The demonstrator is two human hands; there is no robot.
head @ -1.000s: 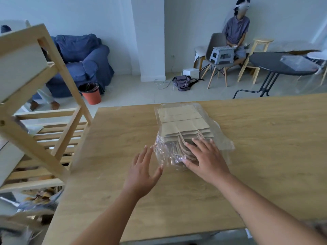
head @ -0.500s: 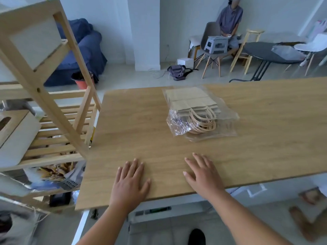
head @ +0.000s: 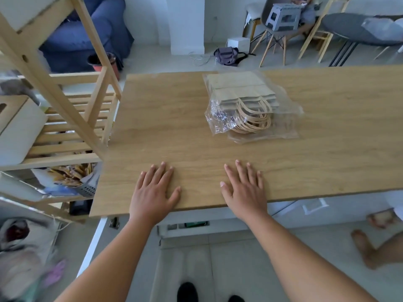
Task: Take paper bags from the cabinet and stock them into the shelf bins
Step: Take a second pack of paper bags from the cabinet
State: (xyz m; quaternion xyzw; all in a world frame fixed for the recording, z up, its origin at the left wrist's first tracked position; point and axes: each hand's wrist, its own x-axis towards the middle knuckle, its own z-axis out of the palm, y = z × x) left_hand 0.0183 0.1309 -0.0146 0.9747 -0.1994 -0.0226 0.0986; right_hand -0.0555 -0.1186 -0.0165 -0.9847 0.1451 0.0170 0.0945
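A stack of brown paper bags (head: pixel 242 90) with twisted handles lies in a clear plastic wrapper on the wooden table (head: pixel 163 127), toward its far side. My left hand (head: pixel 152 190) and my right hand (head: pixel 244 190) rest flat on the table's near edge, fingers spread, holding nothing, well short of the bags. A wooden slatted shelf (head: pixel 72 118) stands at the table's left end, with a white bin (head: pixel 17 131) on it and a grey perforated bin (head: pixel 85 188) holding brown items on a lower level.
A seated person (head: pixel 305 9), chairs and a dark round table (head: pixel 353 29) stand beyond the table. A blue sofa (head: pixel 87 33) and a red waste bin (head: pixel 98 64) are at the back left. Someone's bare feet (head: pixel 370 236) are on the floor at right.
My hands left the wrapped bags and drew back to the table's near edge. The view pulled back and tilted down, so the floor and more of the shelf show.
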